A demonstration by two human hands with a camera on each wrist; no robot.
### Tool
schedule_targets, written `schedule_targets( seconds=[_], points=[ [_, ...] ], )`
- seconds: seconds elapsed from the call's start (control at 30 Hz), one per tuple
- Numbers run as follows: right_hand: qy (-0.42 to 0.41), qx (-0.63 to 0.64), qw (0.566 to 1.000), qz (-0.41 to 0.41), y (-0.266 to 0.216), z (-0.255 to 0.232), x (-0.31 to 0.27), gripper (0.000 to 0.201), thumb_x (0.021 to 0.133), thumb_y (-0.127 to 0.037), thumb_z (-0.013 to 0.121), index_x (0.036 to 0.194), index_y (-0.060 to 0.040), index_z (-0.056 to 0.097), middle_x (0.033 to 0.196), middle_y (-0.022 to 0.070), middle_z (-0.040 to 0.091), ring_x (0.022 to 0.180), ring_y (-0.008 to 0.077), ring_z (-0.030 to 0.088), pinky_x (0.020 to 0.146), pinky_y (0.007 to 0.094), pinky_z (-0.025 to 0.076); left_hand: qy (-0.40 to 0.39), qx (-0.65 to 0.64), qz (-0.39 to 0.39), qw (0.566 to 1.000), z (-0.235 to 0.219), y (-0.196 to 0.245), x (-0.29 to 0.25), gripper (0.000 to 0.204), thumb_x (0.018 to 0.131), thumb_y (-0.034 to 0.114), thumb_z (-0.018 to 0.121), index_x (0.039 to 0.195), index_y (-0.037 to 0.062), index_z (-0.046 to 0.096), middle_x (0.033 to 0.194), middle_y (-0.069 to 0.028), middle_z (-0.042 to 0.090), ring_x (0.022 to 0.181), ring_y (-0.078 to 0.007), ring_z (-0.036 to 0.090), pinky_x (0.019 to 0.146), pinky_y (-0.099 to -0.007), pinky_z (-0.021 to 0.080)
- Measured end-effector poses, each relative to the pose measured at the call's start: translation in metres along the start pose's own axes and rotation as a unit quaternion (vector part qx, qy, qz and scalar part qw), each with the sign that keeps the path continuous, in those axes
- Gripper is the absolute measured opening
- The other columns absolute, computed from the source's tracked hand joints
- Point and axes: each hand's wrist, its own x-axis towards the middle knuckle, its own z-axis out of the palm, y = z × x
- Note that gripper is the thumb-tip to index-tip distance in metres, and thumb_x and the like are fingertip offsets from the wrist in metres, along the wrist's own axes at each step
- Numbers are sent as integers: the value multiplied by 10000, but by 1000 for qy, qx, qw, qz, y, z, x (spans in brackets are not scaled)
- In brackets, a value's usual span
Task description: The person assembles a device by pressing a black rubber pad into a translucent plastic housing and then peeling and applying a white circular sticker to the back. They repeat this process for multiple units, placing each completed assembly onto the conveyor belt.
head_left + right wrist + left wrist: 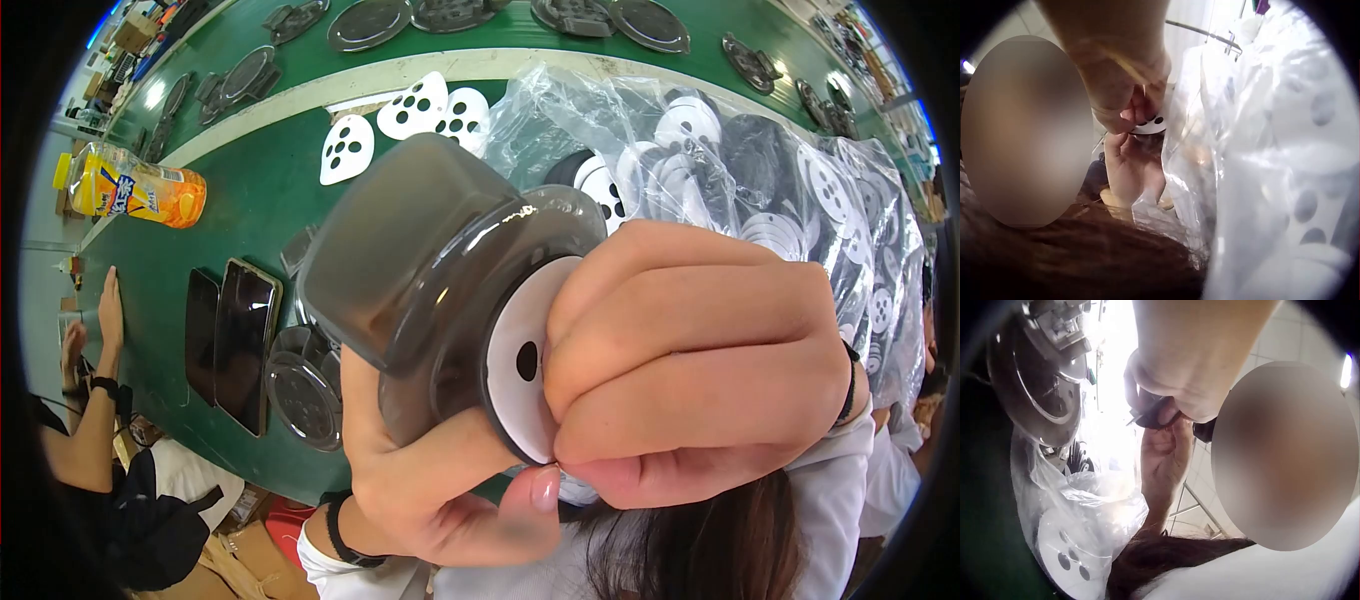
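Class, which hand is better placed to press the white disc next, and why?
Probably the right hand: its curled fingers touch the white disc, while the left hand holds the grey part.

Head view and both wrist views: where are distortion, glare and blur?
Head view: fisheye curvature bends the green table, highlights on the smoky plastic part; left wrist view: white glare left of centre, blurred oval at right; right wrist view: plastic bag partly washed out, blurred oval at left.
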Motion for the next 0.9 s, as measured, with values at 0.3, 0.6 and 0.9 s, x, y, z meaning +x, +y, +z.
schedule_targets(
  seconds=[0.3, 0.6, 0.9],
  points=[
    [-15, 55, 998, 27, 4, -2, -2, 102, 602, 38, 632, 681, -25, 616, 682, 63, 584, 587, 215, 535, 504, 268, 443, 34, -55, 9, 998, 8, -4, 2, 134, 605, 18, 606, 730, -15, 637, 1199, -306, 360, 1051, -438, 478, 890, -436, 378],
    [-36, 109, 987, 108, -1, -4, 0, 133, 579, 38, 653, 691, -20, 612, 687, 68, 581, 596, 215, 544, 527, 278, 445, 21, -40, -12, 999, 8, -2, 2, 150, 587, 0, 599, 734, 3, 631, 1169, -278, 374, 1026, -407, 480, 852, -406, 390],
    [-38, 89, 987, 130, -2, -2, 1, 96, 590, 40, 619, 656, -17, 576, 653, 75, 557, 582, 231, 544, 537, 291, 458, 12, 48, 66, 997, 9, -9, 8, 170, 562, -5, 598, 726, 28, 627, 1096, -240, 413, 928, -346, 496, 775, -356, 412]
  ],
)
